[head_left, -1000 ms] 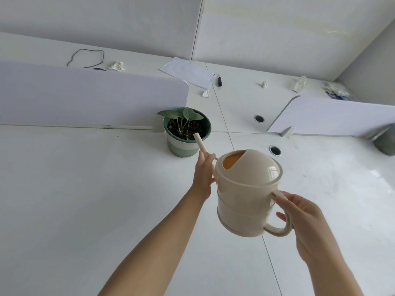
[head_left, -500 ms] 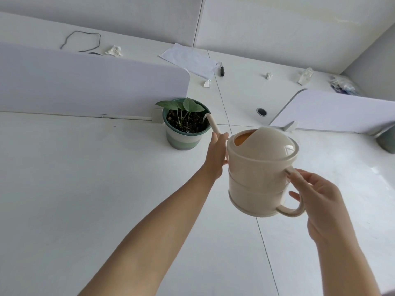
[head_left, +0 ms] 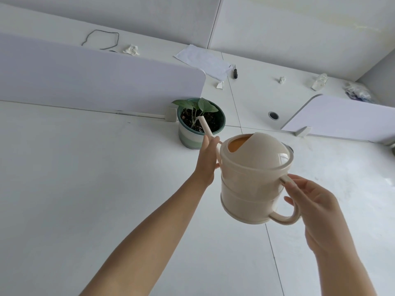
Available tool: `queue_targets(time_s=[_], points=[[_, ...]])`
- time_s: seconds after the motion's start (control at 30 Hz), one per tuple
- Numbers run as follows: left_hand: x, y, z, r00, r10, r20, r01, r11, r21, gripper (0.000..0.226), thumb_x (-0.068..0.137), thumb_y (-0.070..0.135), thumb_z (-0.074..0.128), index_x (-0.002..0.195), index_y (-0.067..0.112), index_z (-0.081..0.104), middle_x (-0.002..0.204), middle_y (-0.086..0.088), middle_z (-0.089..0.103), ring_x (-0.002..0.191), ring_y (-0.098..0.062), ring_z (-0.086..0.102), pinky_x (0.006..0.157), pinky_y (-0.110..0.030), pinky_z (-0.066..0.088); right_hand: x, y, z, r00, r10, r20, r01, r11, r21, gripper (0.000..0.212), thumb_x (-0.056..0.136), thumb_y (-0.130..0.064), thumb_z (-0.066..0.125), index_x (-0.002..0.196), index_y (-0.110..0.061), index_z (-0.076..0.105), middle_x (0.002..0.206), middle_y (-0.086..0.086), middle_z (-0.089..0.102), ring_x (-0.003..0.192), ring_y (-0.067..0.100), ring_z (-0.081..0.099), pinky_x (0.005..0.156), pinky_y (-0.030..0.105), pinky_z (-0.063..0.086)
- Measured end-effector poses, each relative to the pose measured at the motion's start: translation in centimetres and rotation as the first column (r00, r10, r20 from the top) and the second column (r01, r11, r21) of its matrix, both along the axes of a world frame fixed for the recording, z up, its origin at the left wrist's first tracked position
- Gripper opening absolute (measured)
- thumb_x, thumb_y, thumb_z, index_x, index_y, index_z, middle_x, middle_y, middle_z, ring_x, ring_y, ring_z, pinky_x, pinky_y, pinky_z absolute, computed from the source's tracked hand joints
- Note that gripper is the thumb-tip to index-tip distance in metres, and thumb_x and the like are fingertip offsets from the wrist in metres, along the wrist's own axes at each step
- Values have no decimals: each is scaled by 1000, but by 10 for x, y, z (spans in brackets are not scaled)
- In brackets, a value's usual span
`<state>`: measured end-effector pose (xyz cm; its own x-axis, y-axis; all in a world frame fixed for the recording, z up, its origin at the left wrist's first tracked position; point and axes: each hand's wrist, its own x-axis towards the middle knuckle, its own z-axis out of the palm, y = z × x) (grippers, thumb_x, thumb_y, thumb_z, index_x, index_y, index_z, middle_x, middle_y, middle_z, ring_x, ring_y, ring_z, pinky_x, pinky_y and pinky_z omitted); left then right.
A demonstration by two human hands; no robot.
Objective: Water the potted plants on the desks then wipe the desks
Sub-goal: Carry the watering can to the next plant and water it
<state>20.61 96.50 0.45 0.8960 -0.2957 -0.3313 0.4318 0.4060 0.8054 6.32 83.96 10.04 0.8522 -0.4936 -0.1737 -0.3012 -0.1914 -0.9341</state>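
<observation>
Right hand [head_left: 316, 212] sits nearest the camera, its thumb and fingers curled round the looped handle [head_left: 286, 218] of a cream plastic watering can [head_left: 252, 184], which is held in the air above the white bench [head_left: 85, 189] and tipped forward. The can's domed top has an opening that shows an orange inside. Beyond it, the left hand [head_left: 207, 159] grips the base of the spout [head_left: 205, 127], where it joins the can's body. The spout's tip lies over the dark soil of the potted plant [head_left: 192, 137], a green-banded pot with a few broad leaves. This pot stands on the bench just beside the end of a pale divider panel [head_left: 96, 75]. Behind the panel, on the far bench, lie a sheet of paper [head_left: 203, 60], a black marker [head_left: 235, 72], a crumpled tissue [head_left: 131, 49] and a looped black cord [head_left: 100, 39].
</observation>
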Motion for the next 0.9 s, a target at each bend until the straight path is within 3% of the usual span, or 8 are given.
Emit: queue_targets(time_s=[0.07,0.17,0.27,0.37,0.43,0.6,0.7,0.9], points=[[4,4,1,1000,9,5,-9,1000,8,31,87,30,41,115,17,43,84,3,47,81,-13,49,68,-29,44,3,4,-1,1000,2,6,-2,1000,-20,7,86,-18,59,82,-15,64,115,5,63,113,22,55,94,37,42],[7,1,2,1000,15,-7,-15,1000,22,47,88,28,41,131,10,35,74,5,45,71,-11,46,63,-27,41,2,8,-3,1000,2,12,-1,999,-42,11,87,-16,58,77,-18,62,118,5,60,111,20,54,96,39,42],[2,-6,0,1000,2,-12,-1,1000,30,45,87,27,41,127,6,37,72,4,42,69,-10,44,62,-27,39,-5,5,-4,1000,-8,9,8,998,-60,14,87,-14,57,75,-19,62,119,4,60,109,19,54,98,42,41],[-7,-14,-3,999,-37,-34,38,999,37,26,89,29,40,108,12,44,80,4,44,77,-11,46,72,-30,42,-12,-2,-4,999,-50,10,50,996,-80,13,88,-15,57,76,-19,61,118,3,59,110,22,53,83,32,46],[-11,-19,-5,996,-84,-25,85,995,57,33,82,37,42,105,14,42,84,4,45,86,-14,48,87,-36,40,-19,-7,-6,996,-85,10,86,993,-87,13,88,-15,57,77,-20,61,117,4,59,109,22,53,73,25,45],[-23,-30,-3,975,-220,-36,223,968,116,68,76,43,44,134,10,34,111,-2,49,114,-28,53,99,-42,41,-44,-28,-23,985,-172,-29,168,980,-110,9,88,-14,58,90,-9,65,120,7,60,115,28,53,102,46,41],[-32,-30,-8,967,-249,-55,254,954,158,55,86,40,45,135,15,34,126,-6,48,117,-30,53,104,-44,39,-60,-37,-35,978,-201,-57,195,975,-107,13,88,-14,58,93,-5,65,121,10,60,117,29,53,103,49,39],[-62,-19,-19,956,-276,-103,293,930,224,40,93,33,41,131,22,34,120,0,46,119,-26,50,97,-37,35,-87,-43,-59,970,-204,-136,195,978,-79,25,89,-13,55,106,5,61,107,12,62,99,23,53,93,41,40]])
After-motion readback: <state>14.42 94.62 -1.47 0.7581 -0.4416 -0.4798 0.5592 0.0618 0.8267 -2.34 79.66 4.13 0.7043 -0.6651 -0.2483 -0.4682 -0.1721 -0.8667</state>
